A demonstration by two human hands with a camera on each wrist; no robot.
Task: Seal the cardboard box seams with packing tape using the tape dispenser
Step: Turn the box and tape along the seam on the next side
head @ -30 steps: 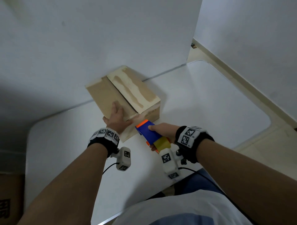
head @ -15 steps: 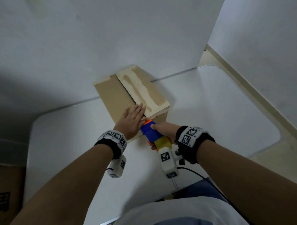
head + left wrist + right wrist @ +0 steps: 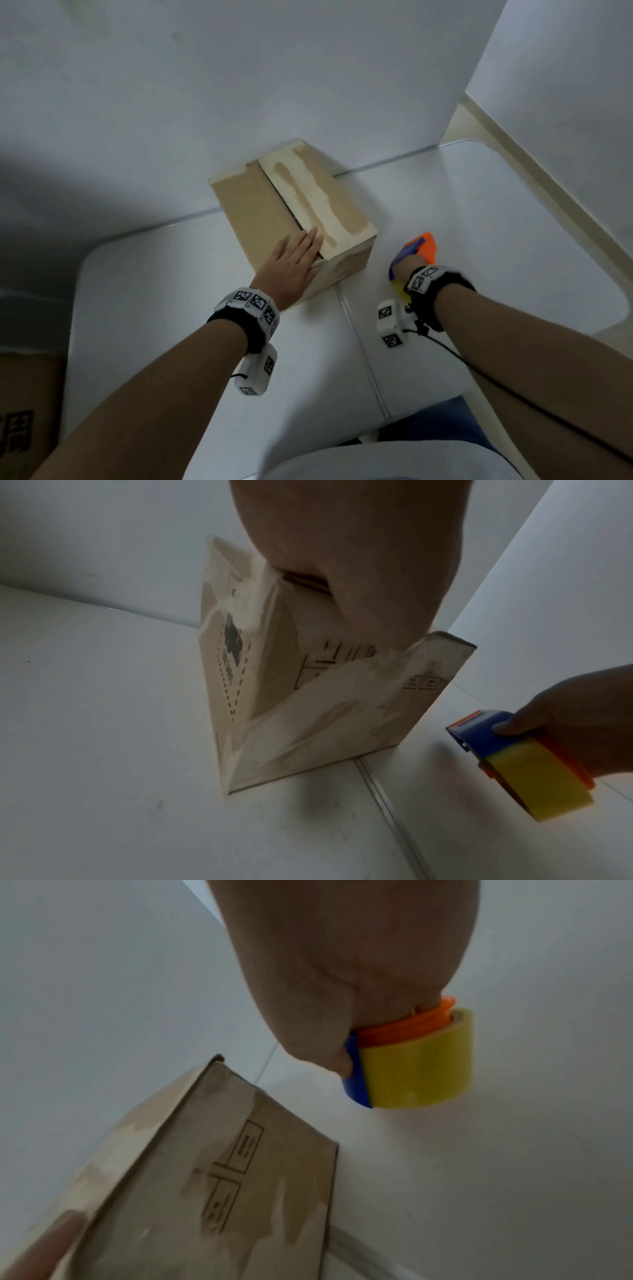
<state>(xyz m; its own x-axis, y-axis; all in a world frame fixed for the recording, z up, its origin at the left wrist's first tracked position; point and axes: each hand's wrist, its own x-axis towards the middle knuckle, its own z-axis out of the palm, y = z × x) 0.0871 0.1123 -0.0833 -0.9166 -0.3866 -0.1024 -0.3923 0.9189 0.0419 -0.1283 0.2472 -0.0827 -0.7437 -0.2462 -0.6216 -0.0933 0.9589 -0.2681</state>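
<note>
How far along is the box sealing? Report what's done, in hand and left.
Done: the cardboard box has its flaps closed, with old pale tape marks only. In hand: the left hand presses flat on the near end; the right hand grips the tape dispenser beside the box. Left: the dark centre seam looks untaped.

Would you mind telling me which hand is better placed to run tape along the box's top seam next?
The right hand: it already grips the tape dispenser, just right of the cardboard box. The left hand lies flat on the top flaps, holding them down.
</note>
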